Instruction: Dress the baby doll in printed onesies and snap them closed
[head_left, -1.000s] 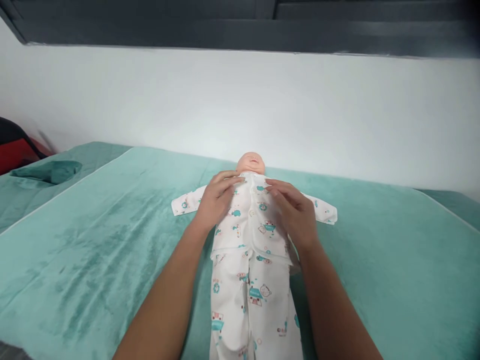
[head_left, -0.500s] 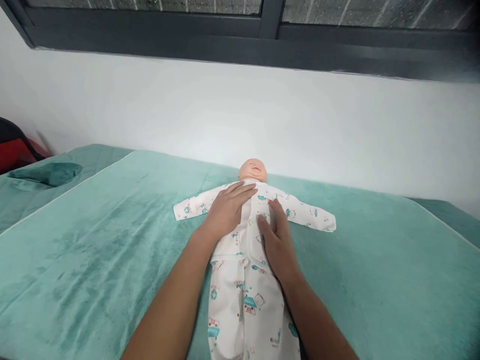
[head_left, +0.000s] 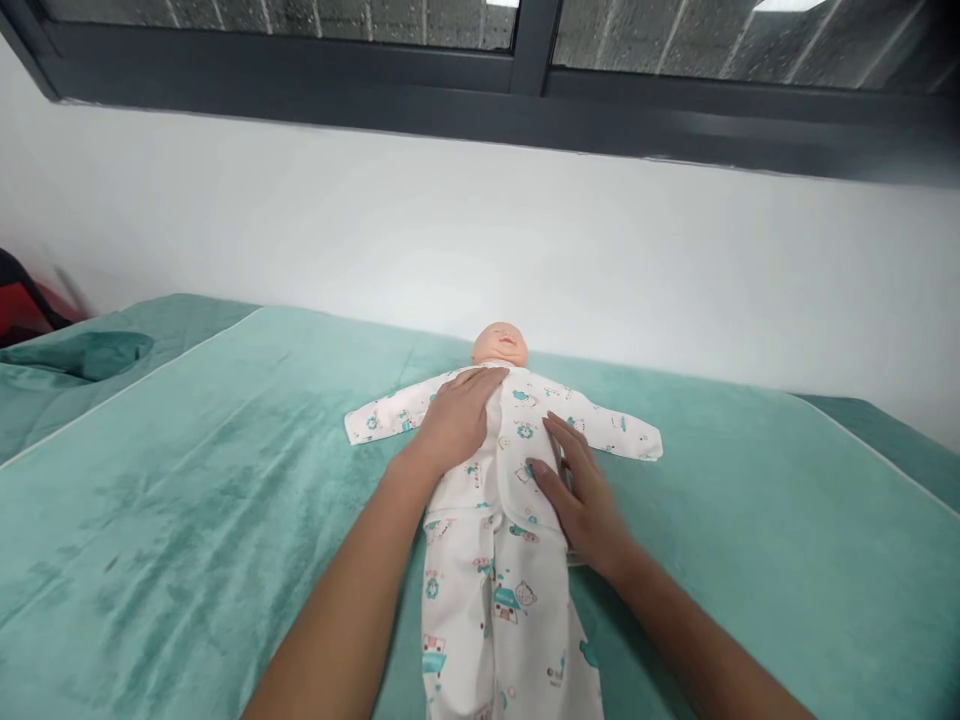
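A baby doll (head_left: pixel 501 345) lies on its back, its head toward the wall. It wears a white printed baby top (head_left: pixel 525 430) with both sleeves spread out sideways, and matching printed trousers (head_left: pixel 517 620) run down below. My left hand (head_left: pixel 461 415) rests flat on the chest of the top, fingers stretched together toward the collar. At the side of the top, my right hand (head_left: pixel 585 495) touches the edge of the cloth with fingers apart and thumb over the front panel. Neither hand grips anything that I can see.
A green plush cover (head_left: pixel 225 480) lies under the doll. The white wall (head_left: pixel 450 230) rises right behind its head, below a dark window frame (head_left: pixel 375 85). At the far left are a dark green fabric bundle (head_left: pixel 97 352) and a red and black item (head_left: pixel 22 305).
My right hand has slid off the front of the top, down and to the right, to its side edge. My left hand has stayed on the chest. The view has tilted slightly up.
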